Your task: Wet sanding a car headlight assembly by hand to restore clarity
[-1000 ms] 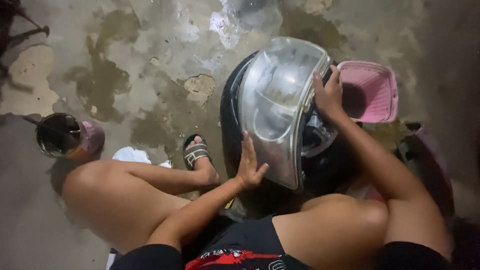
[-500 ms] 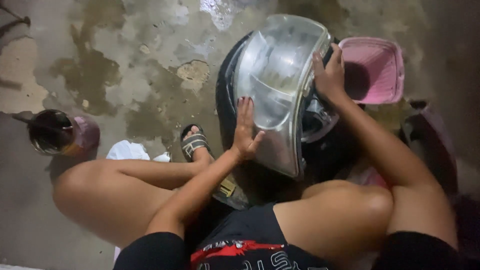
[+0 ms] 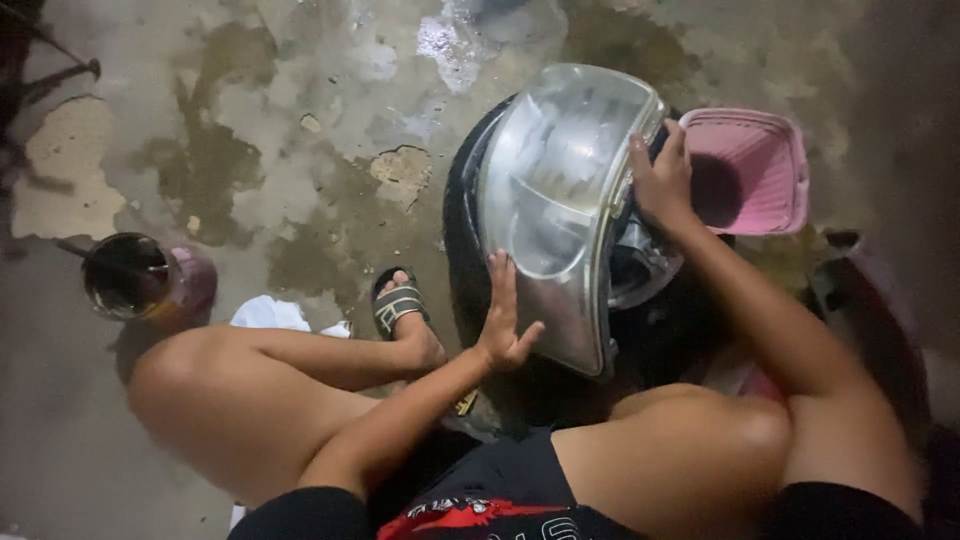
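Head view showed a person crouched over a headlamp [image 3: 560, 210] that rested against a dark wheel [image 3: 462, 230] at about 1 o'clock from the knees. The left hand [image 3: 503, 325] lay flat on the lens's lower left edge, at 7 o'clock on the lamp, fingers straight and close together, thumb spread, gripping nothing. The right hand [image 3: 662, 180] curled over the lamp's right rim at 3 o'clock, fingers hooked behind it; how firmly it gripped could not be told. A pink basket [image 3: 770, 165] sat just beside that hand, at 3 o'clock. A cup [image 3: 135, 278] stood well apart at 9 o'clock, and a sandalled foot [image 3: 400, 305] was planted on the wet floor [image 3: 300, 120]. Judged from this, steadying went best with the flat palm bracing the lens while the hooked hand took the weight, keeping pressure even so the lens did not slip.
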